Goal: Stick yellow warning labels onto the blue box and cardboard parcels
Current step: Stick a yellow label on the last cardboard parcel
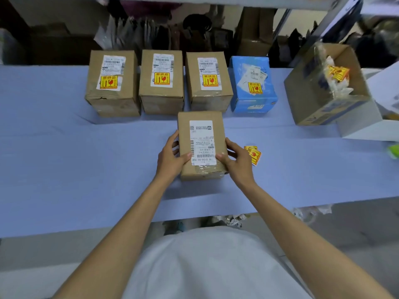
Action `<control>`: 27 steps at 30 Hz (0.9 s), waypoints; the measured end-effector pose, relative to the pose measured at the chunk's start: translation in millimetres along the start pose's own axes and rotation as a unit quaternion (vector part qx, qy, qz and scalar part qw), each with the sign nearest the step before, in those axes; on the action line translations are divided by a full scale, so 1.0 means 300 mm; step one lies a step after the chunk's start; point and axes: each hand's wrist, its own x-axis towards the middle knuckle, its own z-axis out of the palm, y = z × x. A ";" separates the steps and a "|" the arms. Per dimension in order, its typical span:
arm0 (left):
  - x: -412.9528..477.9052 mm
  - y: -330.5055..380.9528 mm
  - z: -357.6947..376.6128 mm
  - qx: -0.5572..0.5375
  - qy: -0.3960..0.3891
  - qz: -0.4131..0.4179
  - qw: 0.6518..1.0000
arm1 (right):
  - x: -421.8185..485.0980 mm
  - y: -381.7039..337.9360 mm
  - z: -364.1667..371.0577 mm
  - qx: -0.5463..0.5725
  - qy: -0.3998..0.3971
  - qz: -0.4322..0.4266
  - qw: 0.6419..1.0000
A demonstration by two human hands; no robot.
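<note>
- So, mostly done: the three back parcels each carry a yellow label on top, and so does the blue box at the right end of that row
- What's left, as I judge it, is the front parcel, which stands alone on the table just before the row and shows only its white shipping slip (no yellow on the faces I can see)
- Loose labels lie on the table just beside my right hand, near enough to take next
- My left hand grips the front parcel's left side, fingers curled round the edge, thumb on top
- My right hand grips the right side the same way, thumb on the slip's corner; neither hand holds a label
</note>
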 end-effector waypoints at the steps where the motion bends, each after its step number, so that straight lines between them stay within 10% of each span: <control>1: 0.003 -0.003 0.003 0.004 0.004 -0.002 1.000 | 0.004 -0.001 -0.004 -0.005 -0.008 -0.001 1.000; 6: 0.022 -0.006 0.026 0.015 0.029 -0.009 0.999 | 0.065 0.035 -0.074 -0.015 -0.056 0.002 0.998; 12: 0.062 0.026 0.059 0.050 0.099 0.013 0.994 | 0.166 0.176 -0.212 -0.120 0.136 0.115 0.977; 27: 0.083 0.046 0.056 0.081 0.071 0.020 0.994 | 0.287 0.235 -0.276 -0.248 0.080 0.088 0.962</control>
